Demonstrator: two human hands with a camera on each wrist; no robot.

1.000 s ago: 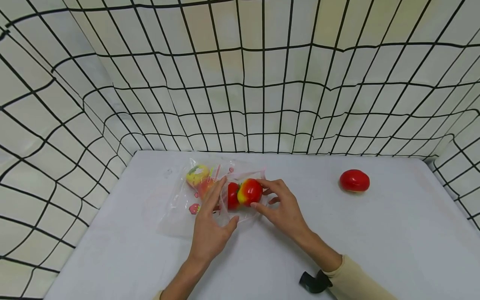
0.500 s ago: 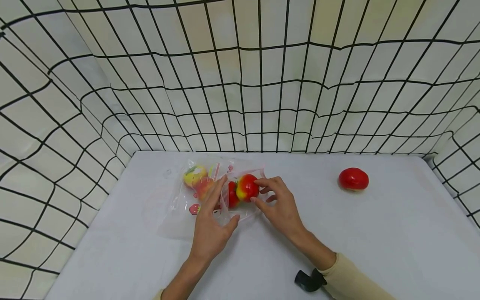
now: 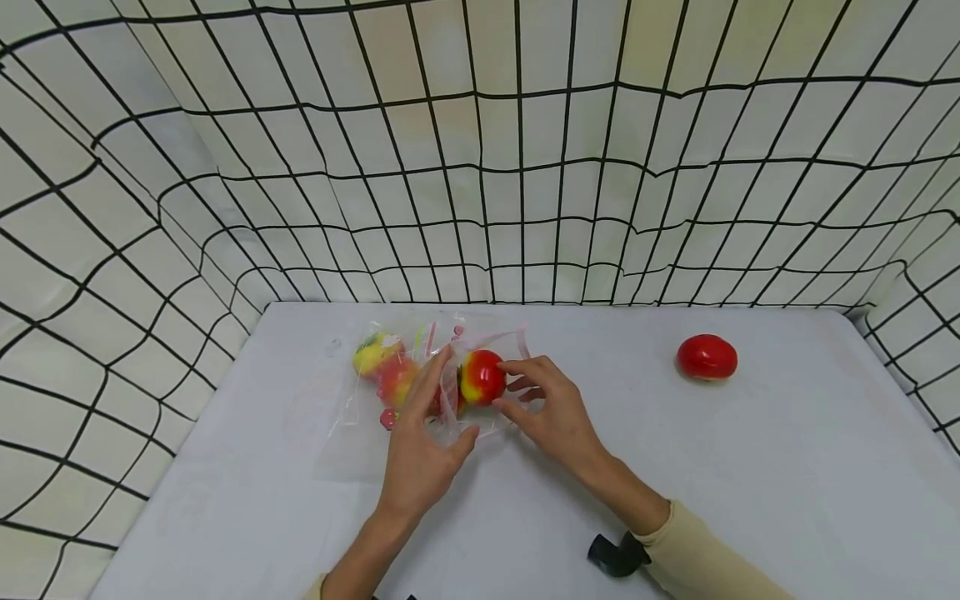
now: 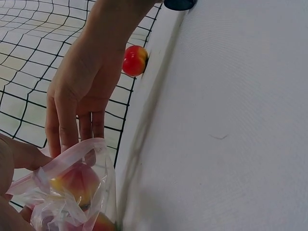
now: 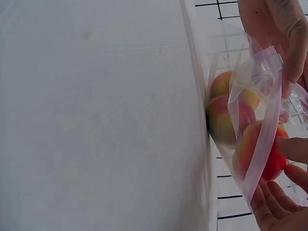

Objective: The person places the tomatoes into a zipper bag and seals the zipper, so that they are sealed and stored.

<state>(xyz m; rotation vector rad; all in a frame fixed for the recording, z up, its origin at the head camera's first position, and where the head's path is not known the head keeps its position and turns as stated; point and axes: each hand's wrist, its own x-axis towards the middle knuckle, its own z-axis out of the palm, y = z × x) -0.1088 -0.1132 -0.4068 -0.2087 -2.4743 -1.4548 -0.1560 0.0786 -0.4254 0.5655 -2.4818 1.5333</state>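
Note:
A clear zip bag with a pink strip along its mouth lies on the white table. Through its film show a yellow fruit and a pinkish-red fruit. My right hand grips a shiny red-and-yellow fruit by thumb and fingertips, inside the bag's mouth. On the left, my left hand holds the mouth's edge, thumb spread from the fingers. Another red fruit may be partly hidden behind its fingers. The right wrist view shows the gripped fruit behind the strip.
One more red fruit sits apart at the back right of the table. Black netting over pale walls rises behind and at both sides. A black curved piece is beside the right sleeve.
My right hand has moved left with the red-and-yellow fruit, deeper into the bag. The fruits inside have shifted left. My left hand has hardly moved.

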